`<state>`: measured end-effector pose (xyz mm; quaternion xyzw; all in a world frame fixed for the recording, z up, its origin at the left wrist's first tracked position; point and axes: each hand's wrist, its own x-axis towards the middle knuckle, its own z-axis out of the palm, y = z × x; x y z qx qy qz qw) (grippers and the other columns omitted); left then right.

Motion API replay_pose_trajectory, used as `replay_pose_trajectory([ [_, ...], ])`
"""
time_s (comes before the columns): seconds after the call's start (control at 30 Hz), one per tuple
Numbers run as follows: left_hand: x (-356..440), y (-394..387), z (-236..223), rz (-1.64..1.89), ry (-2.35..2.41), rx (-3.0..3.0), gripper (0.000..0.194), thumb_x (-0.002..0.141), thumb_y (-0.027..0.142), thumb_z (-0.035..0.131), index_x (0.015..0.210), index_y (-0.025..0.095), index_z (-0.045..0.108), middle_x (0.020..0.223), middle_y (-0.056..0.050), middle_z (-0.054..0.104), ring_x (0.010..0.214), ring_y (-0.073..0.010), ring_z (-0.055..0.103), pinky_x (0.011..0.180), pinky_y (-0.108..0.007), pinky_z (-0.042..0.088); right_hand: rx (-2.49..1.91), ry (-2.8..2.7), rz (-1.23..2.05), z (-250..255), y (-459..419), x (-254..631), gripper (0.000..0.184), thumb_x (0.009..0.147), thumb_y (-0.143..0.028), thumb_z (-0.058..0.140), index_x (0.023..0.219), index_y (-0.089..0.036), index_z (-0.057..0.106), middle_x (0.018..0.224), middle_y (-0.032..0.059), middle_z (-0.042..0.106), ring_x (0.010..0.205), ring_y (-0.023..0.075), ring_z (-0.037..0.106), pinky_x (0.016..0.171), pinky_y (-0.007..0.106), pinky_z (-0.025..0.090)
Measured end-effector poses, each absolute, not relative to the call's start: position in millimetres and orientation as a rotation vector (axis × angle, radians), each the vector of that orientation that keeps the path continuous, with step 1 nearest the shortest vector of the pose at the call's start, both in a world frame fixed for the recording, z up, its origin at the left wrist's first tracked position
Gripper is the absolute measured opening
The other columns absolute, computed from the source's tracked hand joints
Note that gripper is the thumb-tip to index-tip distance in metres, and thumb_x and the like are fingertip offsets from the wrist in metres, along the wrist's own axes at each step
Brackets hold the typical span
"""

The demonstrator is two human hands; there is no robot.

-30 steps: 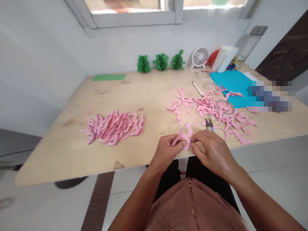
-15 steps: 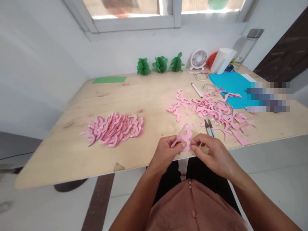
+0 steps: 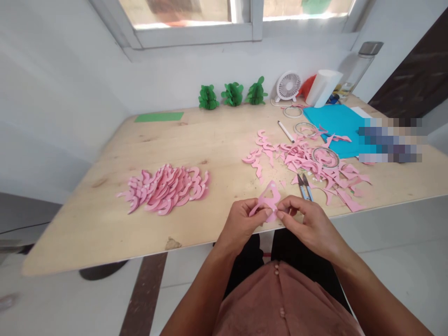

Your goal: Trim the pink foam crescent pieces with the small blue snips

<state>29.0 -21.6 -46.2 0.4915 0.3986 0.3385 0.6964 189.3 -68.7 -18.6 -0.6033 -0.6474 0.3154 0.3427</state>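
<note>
Near the front edge of the table, my left hand pinches a curved pink paper cutout between thumb and fingers. My right hand is closed at the cutout's right edge, its thumb and fingertips pinched on the paper. Small whitish spots show on the cutout. Just beyond my right hand lie small thread snips with blue handles and dark blades. To the left sits a pile of curved pink paper pieces. Pink paper scraps are scattered ahead and to the right.
Rolls of tape and a white pen lie around the scraps. Blue sheets are at the right. Along the wall stand green paper shapes, a small fan, a white roll and a bottle. A green strip lies back left.
My right fingertips have shifted slightly left over the lower part of the cutout, and the cutout's tilt differs a little. The other things on the table stay in place.
</note>
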Motion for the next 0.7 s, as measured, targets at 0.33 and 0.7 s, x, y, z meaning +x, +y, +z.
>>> replay_pose_trajectory([
  [0.33,28.4,-23.7,-45.4,0.762,0.875,1.105,0.020,0.072,0.025,0.067,0.058,0.014,0.057,0.055,0.004,0.047,0.056,-0.0085,0.038,0.055,-0.022,0.029,-1.583,-1.638,0.872,-16.9,-69.5,187.2,0.012,0.083,-0.022,0.051,0.076,-0.020,0.060,0.069,-0.0005,0.058,0.063,0.0134,0.051,0.060,0.025,0.042],
  [0.7,28.4,-25.1,-44.4,0.757,0.871,1.099,0.024,0.071,0.026,0.068,0.056,0.013,0.055,0.055,0.004,0.047,0.055,-0.0081,0.038,0.056,-0.022,0.028,-1.612,-1.616,0.901,-19.3,-69.8,187.5,0.010,0.081,-0.021,0.051,0.073,-0.020,0.057,0.068,-0.0014,0.055,0.063,0.0128,0.049,0.058,0.023,0.039],
])
